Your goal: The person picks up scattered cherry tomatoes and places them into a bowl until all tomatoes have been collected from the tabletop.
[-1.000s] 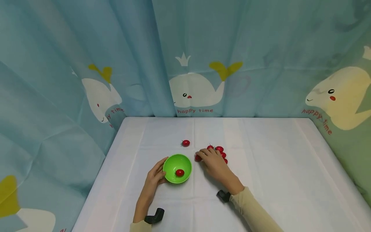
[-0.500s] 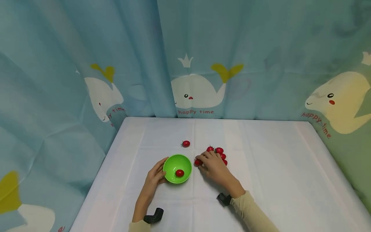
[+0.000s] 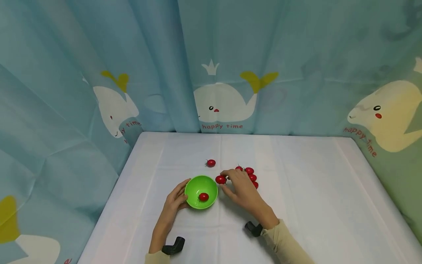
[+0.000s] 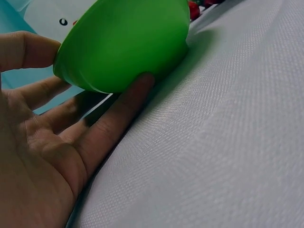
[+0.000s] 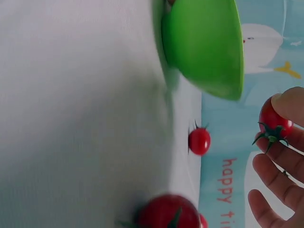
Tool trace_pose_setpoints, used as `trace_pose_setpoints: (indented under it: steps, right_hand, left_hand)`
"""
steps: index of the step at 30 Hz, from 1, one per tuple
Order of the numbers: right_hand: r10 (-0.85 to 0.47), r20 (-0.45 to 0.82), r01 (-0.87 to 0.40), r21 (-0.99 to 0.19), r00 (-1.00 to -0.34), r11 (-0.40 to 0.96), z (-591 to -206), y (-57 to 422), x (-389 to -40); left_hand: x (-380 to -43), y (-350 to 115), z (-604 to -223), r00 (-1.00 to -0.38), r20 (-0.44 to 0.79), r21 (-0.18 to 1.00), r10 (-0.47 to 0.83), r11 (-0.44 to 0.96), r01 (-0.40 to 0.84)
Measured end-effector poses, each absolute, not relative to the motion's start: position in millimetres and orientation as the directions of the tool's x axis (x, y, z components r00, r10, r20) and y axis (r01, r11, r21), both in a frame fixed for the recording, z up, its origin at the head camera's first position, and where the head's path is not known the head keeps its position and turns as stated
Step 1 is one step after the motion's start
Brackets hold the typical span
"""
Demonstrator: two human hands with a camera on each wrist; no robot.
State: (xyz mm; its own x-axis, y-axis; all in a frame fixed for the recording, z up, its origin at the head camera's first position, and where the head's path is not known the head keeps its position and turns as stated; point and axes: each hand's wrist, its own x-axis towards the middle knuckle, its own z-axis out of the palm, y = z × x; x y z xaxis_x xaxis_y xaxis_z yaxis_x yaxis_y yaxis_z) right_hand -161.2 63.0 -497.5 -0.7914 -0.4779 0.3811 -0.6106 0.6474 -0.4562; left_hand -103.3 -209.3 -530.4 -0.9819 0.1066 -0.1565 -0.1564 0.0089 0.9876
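The right hand [image 3: 243,187] pinched a tomato [image 3: 220,179], loosely open otherwise, near the bowl [image 3: 191,191] at its two o'clock; the left hand [image 3: 172,204] gripped the bowl at nine o'clock; another tomato [image 3: 203,197] lay inside, a third tomato [image 3: 211,163] beyond one o'clock

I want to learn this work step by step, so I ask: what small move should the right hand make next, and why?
Probably the right hand should carry its pinched tomato slightly left, over the bowl, and release it: the tomato is raised beside the rim, the left hand holds the bowl, and another tomato lies inside.
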Motion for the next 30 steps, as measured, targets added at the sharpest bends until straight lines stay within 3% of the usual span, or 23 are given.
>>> trace_pose_setpoints:
  steps: [18,30]
  right_hand:
    - [-0.584,0.434,-0.727,-0.386,-0.686,0.568,-508.7,39.6,-149.2]
    - [-0.661,0.271,-0.713,-0.322,-0.700,0.623,-496.8,30.4,-153.9]
  left_hand:
    - [-98.5,-209.2,-531.5,-0.977,-0.181,0.983,0.114,0.008,-0.182]
    - [-104.8,-209.7,-531.4,-0.981,-0.132,0.991,0.143,0.017,-0.131]
